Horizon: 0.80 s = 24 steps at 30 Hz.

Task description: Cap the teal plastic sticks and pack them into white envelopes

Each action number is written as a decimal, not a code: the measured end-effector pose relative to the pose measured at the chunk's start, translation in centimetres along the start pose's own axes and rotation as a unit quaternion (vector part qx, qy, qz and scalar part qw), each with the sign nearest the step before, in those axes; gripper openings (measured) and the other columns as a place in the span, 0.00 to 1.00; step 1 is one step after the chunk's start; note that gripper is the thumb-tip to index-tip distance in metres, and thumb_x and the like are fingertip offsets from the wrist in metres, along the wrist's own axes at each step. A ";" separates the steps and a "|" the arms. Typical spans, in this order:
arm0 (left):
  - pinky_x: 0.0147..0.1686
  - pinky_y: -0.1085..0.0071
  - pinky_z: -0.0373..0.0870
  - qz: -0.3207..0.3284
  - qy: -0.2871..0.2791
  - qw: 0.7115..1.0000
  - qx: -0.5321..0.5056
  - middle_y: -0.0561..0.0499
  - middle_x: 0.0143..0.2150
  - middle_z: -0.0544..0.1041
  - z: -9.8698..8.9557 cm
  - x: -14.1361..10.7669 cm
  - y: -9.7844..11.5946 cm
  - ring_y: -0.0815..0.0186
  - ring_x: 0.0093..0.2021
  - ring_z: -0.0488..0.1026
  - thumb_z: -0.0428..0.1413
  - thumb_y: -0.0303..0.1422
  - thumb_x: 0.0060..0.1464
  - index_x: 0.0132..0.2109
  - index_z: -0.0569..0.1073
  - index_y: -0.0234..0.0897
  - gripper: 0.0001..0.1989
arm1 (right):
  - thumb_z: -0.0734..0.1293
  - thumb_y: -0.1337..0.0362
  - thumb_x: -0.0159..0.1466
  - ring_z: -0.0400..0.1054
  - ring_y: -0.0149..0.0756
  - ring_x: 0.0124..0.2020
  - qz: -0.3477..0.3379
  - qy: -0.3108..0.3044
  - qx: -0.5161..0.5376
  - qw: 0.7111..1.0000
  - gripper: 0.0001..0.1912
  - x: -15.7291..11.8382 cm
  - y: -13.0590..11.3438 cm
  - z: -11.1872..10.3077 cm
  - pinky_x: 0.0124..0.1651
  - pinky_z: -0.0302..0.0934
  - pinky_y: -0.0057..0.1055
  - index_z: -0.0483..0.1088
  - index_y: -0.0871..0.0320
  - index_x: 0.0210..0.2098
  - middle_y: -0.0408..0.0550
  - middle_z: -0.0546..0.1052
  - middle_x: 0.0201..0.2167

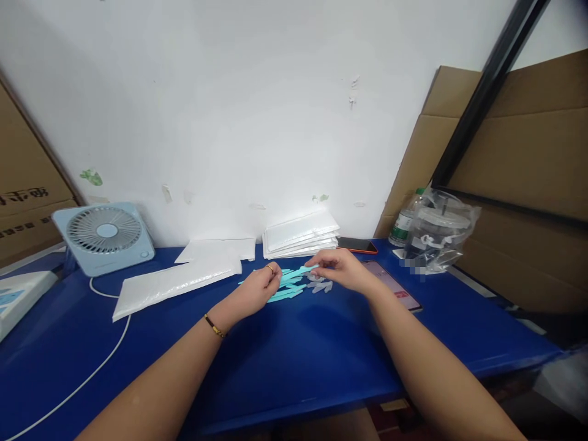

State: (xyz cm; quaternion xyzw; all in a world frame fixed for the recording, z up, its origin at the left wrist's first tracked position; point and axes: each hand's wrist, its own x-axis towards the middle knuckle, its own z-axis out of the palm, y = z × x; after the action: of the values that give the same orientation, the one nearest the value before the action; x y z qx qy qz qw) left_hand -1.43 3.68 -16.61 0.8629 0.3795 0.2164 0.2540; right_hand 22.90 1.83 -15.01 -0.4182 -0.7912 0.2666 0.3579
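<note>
Several slim turquoise pieces lie in a loose pile on the blue table. Beside them on the right are small translucent pieces. My right hand pinches the end of one turquoise piece above the pile. At the pile's left side is my left hand, its fingers curled together; what they hold, if anything, is hidden. A ring and a bracelet show on the left hand and wrist.
White padded envelopes lie at left, with a stack of them by the wall. A blue fan stands far left. Two phones, a bottle and a bagged cup are at right.
</note>
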 end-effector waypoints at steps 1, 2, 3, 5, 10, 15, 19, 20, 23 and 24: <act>0.25 0.75 0.60 -0.001 -0.001 1.000 -0.017 0.55 0.27 0.65 -0.1 0.0 -0.2 0.70 0.25 0.61 0.38 0.39 0.60 0.35 0.62 0.39 0.13 | 0.66 0.57 0.57 0.68 0.31 0.27 -0.012 0.010 0.001 1.000 0.14 0.0 0.0 -0.2 0.30 0.62 0.27 0.74 0.58 0.40 0.47 0.75 0.29; 0.26 0.75 0.60 -0.003 0.002 1.000 -0.029 0.56 0.27 0.64 -0.3 0.0 -0.3 0.70 0.26 0.60 0.38 0.41 0.60 0.36 0.63 0.39 0.14 | 0.67 0.56 0.57 0.69 0.32 0.28 -0.020 0.022 0.004 1.000 0.14 -0.1 0.0 -0.4 0.31 0.63 0.28 0.75 0.58 0.38 0.48 0.75 0.29; 0.26 0.74 0.60 -0.008 0.009 0.999 -0.035 0.55 0.27 0.64 -0.5 0.0 -0.4 0.70 0.26 0.61 0.38 0.42 0.60 0.36 0.65 0.38 0.16 | 0.67 0.56 0.57 0.69 0.33 0.28 -0.023 0.038 0.008 0.999 0.15 -0.1 0.1 -0.7 0.31 0.63 0.29 0.75 0.58 0.38 0.48 0.75 0.29; 0.27 0.74 0.60 -0.028 0.032 0.999 -0.030 0.55 0.26 0.64 -0.8 0.1 -0.6 0.69 0.27 0.62 0.37 0.45 0.60 0.37 0.68 0.38 0.21 | 0.67 0.55 0.57 0.70 0.34 0.28 -0.010 0.072 0.026 0.997 0.16 -0.2 0.3 -1.3 0.33 0.64 0.31 0.75 0.59 0.38 0.48 0.76 0.26; 0.28 0.72 0.60 -0.053 0.075 0.996 0.011 0.55 0.26 0.69 -1.3 0.3 -1.4 0.67 0.29 0.66 0.40 0.48 0.58 0.36 0.72 0.40 0.22 | 0.66 0.52 0.56 0.67 0.31 0.21 0.051 0.124 0.056 0.989 0.18 0.0 1.0 -1.7 0.28 0.63 0.30 0.74 0.60 0.37 0.46 0.74 0.23; 0.32 0.71 0.62 -0.024 0.107 0.993 0.054 0.53 0.32 0.72 -1.2 0.5 -1.6 0.66 0.32 0.68 0.43 0.45 0.57 0.36 0.70 0.40 0.18 | 0.65 0.54 0.58 0.69 0.30 0.23 0.053 0.079 0.128 0.987 0.15 0.4 1.0 -0.7 0.27 0.63 0.27 0.69 0.60 0.38 0.45 0.73 0.25; 0.34 0.70 0.62 -0.004 0.119 0.989 0.086 0.51 0.34 0.72 -1.2 0.4 -1.5 0.65 0.34 0.68 0.43 0.43 0.58 0.38 0.71 0.40 0.16 | 0.67 0.54 0.57 0.67 0.29 0.22 0.047 0.067 0.155 0.985 0.15 0.5 1.2 -0.2 0.26 0.62 0.26 0.67 0.60 0.34 0.45 0.73 0.26; 0.34 0.70 0.62 -0.002 0.116 0.989 0.090 0.51 0.34 0.72 -1.2 0.4 -1.5 0.65 0.34 0.68 0.43 0.43 0.58 0.38 0.71 0.40 0.16 | 0.67 0.54 0.57 0.67 0.28 0.22 0.042 0.063 0.152 0.985 0.14 0.5 1.2 -0.2 0.26 0.63 0.26 0.67 0.60 0.34 0.45 0.73 0.25; 0.32 0.70 0.61 -0.002 0.107 0.990 0.095 0.51 0.33 0.71 -1.2 0.4 -1.6 0.65 0.34 0.68 0.43 0.43 0.58 0.38 0.71 0.40 0.16 | 0.67 0.56 0.57 0.66 0.28 0.22 0.027 0.054 0.147 0.987 0.13 0.6 1.1 0.0 0.27 0.62 0.26 0.68 0.60 0.33 0.43 0.71 0.22; 0.32 0.71 0.61 -0.004 0.106 0.990 0.095 0.51 0.33 0.71 -1.1 0.4 -1.6 0.65 0.34 0.67 0.43 0.43 0.58 0.38 0.71 0.40 0.16 | 0.67 0.56 0.58 0.66 0.28 0.22 0.024 0.051 0.148 0.987 0.12 0.6 1.1 0.1 0.27 0.62 0.26 0.68 0.60 0.33 0.42 0.71 0.22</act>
State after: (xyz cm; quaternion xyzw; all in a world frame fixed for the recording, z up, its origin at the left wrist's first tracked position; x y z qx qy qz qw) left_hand -2.70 5.25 -16.62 0.8540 0.4262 0.2687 0.1299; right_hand 23.14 2.86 -15.65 -0.3923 -0.7135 0.3674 0.4495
